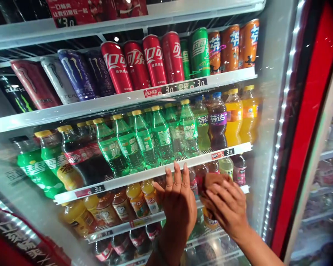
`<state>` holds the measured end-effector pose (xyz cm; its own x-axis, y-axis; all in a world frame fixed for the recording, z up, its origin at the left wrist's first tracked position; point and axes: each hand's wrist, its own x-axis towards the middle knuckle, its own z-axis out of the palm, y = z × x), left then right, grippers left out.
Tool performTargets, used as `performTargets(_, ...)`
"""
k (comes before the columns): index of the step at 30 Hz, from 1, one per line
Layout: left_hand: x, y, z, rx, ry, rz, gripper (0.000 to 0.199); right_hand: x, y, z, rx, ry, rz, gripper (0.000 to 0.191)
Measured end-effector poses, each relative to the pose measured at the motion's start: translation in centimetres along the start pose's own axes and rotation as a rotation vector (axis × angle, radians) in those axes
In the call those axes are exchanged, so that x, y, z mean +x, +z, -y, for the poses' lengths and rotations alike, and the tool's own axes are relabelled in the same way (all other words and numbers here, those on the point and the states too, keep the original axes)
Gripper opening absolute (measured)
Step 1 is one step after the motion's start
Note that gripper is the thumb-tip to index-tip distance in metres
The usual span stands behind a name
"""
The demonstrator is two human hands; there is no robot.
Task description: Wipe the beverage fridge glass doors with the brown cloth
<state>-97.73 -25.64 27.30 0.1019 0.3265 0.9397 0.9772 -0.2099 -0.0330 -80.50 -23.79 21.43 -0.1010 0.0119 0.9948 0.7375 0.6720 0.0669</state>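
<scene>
My left hand [179, 203] is raised in the lower middle of the head view. Its fingers are spread, with the tips in front of the white edge of the shelf [152, 171] that bears green soda bottles [161, 135]. Whether they touch that edge or glass before it, I cannot tell. To its right, my right hand [229, 207] has its fingers bent over a reddish-brown cloth [215, 180], which looks folded. The hand covers part of the cloth. Both hands hide some juice bottles [141, 197] on the shelf below.
Cans [152, 61] line the shelf above, with price tags [169, 89] along its edge. Orange soda bottles [233, 116] stand at the right. A lit strip [284, 103] and a red door frame [305, 140] bound the cooler's right side. Small light reflections show across the front.
</scene>
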Motion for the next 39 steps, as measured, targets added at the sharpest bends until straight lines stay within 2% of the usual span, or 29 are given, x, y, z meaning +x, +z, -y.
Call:
performTargets(2,0.0,0.2,-0.8,-0.021,-0.011,-0.007,0.08,0.5,-1.2,-2.1,-0.043,0.136,-0.06,0.062)
performTargets(5,0.2,0.4,-2.3,-0.055,-0.021,-0.031,0.08,4.9,-1.6,-3.5,-0.096,0.306,-0.213,0.065)
performTargets(7,0.3,0.6,-3.2,-0.073,-0.016,-0.041,0.079,6.9,-1.0,-2.9,-0.108,0.276,-0.212,0.064)
performTargets(8,0.2,0.6,-3.5,-0.087,-0.001,-0.051,0.078,7.0,-0.7,-2.3,-0.096,0.216,-0.172,0.062)
performTargets(10,0.0,0.9,-4.2,-0.113,0.029,-0.071,0.076,4.9,-0.6,-1.5,-0.038,0.068,-0.075,0.057)
performTargets(12,-0.4,1.2,-4.9,-0.11,0.04,-0.05,0.075,1.1,-1.3,-2.0,0.025,-0.012,0.002,0.053)
performTargets(14,-0.9,1.7,-5.9,-0.091,0.057,0.014,0.073,-2.0,-2.6,-4.0,0.002,0.037,0.04,0.058)
performTargets(15,-1.1,2.0,-6.6,-0.087,0.077,0.051,0.072,-2.6,-3.3,-5.4,-0.036,0.091,0.018,0.062)
performTargets(17,-1.3,2.6,-8.1,-0.104,0.117,0.087,0.069,-1.9,-4.5,-8.0,-0.116,0.226,-0.088,0.067)
performTargets(19,-1.3,3.2,-9.6,-0.117,0.106,0.08,0.068,0.8,-4.9,-9.5,-0.157,0.347,-0.21,0.064)
performTargets(21,-1.0,3.6,-10.6,-0.113,0.072,0.062,0.068,3.1,-4.6,-9.4,-0.153,0.359,-0.227,0.062)
performTargets(22,-0.9,3.7,-10.9,-0.109,0.064,0.066,0.068,3.4,-4.4,-8.9,-0.135,0.314,-0.193,0.063)
performTargets(24,-0.8,3.9,-11.1,-0.104,0.059,0.08,0.067,2.1,-4.1,-7.7,-0.077,0.177,-0.079,0.066)
performTargets(26,-1.0,3.9,-11.2,-0.095,0.063,0.077,0.067,-1.3,-4.5,-7.3,-0.017,0.077,0.037,0.068)
performTargets(28,-1.3,4.1,-11.6,-0.08,0.082,0.071,0.068,-4.8,-5.5,-8.7,-0.01,0.076,0.087,0.071)
performTargets(30,-1.7,4.4,-12.4,-0.069,0.117,0.096,0.069,-6.6,-6.8,-11.4,-0.071,0.153,0.033,0.073)
performTargets(32,-2.0,4.8,-13.6,-0.063,0.147,0.135,0.069,-5.9,-7.7,-14.4,-0.158,0.243,-0.089,0.073)
performTargets(34,-2.0,5.3,-14.8,-0.06,0.16,0.166,0.067,-3.7,-7.7,-16.0,-0.215,0.32,-0.201,0.07)
performTargets(37,-2.0,5.9,-16.1,-0.05,0.142,0.178,0.066,-1.4,-6.8,-14.6,-0.212,0.337,-0.204,0.064)
performTargets(39,-2.2,6.0,-16.3,-0.04,0.14,0.189,0.066,-2.3,-6.4,-12.5,-0.138,0.249,-0.094,0.065)
